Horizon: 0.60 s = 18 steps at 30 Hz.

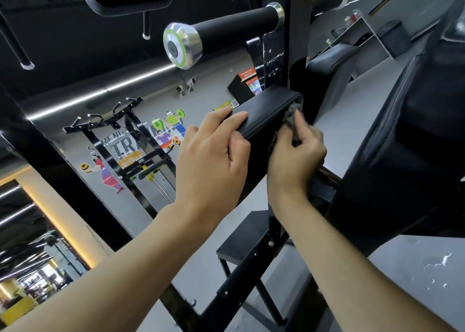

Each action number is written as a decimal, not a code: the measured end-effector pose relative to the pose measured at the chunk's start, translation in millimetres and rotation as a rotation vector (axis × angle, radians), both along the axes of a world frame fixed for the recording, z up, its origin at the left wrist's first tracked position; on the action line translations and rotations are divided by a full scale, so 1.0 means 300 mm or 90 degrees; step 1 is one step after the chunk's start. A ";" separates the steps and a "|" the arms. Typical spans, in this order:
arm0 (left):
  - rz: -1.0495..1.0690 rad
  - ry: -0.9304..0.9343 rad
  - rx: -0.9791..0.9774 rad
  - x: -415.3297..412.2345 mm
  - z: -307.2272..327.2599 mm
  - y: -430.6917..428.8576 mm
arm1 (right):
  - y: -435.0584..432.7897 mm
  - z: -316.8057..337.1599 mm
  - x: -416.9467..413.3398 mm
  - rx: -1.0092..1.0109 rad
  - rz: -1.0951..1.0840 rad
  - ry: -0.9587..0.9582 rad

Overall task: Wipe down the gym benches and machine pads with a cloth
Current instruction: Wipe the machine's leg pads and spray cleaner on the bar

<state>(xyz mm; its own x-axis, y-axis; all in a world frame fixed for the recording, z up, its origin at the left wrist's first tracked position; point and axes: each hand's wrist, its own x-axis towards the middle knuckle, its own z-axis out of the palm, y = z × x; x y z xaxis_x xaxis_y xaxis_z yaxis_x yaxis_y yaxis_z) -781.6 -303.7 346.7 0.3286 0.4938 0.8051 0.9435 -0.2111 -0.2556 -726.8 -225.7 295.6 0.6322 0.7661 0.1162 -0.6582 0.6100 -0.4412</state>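
Observation:
A black rectangular machine pad (266,107) juts toward me at mid-frame. My left hand (211,160) grips its near end, fingers curled over the top edge and thumb on the side. My right hand (294,158) holds a crumpled grey cloth (292,117) and presses it against the pad's right side face. Part of the cloth is hidden under my fingers. A large black upholstered seat pad (412,143) fills the right side.
A black roller bar with a chrome and green end cap (182,45) sticks out above the pad. A black upright post (284,37) stands behind it. A small black step plate (249,236) sits below. Grey floor and a power rack (130,140) lie beyond.

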 end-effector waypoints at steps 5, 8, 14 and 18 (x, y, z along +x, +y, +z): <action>-0.004 0.004 0.009 -0.002 0.001 0.002 | -0.068 -0.028 -0.050 0.066 -0.067 -0.037; -0.004 0.002 0.008 -0.003 0.000 0.003 | 0.022 -0.003 -0.013 0.015 -0.050 -0.023; -0.008 -0.002 0.018 0.001 -0.001 0.002 | -0.104 -0.064 -0.094 0.101 -0.035 -0.027; -0.007 -0.011 0.010 0.003 -0.005 -0.003 | -0.001 -0.036 -0.070 0.034 -0.002 0.013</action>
<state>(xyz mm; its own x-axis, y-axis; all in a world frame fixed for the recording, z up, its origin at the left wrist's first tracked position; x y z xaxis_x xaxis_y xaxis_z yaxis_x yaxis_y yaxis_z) -780.8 -304.5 345.1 0.3201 0.4780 0.8179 0.9454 -0.2170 -0.2432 -747.9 -225.9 284.9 0.6367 0.7576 0.1441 -0.6649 0.6339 -0.3951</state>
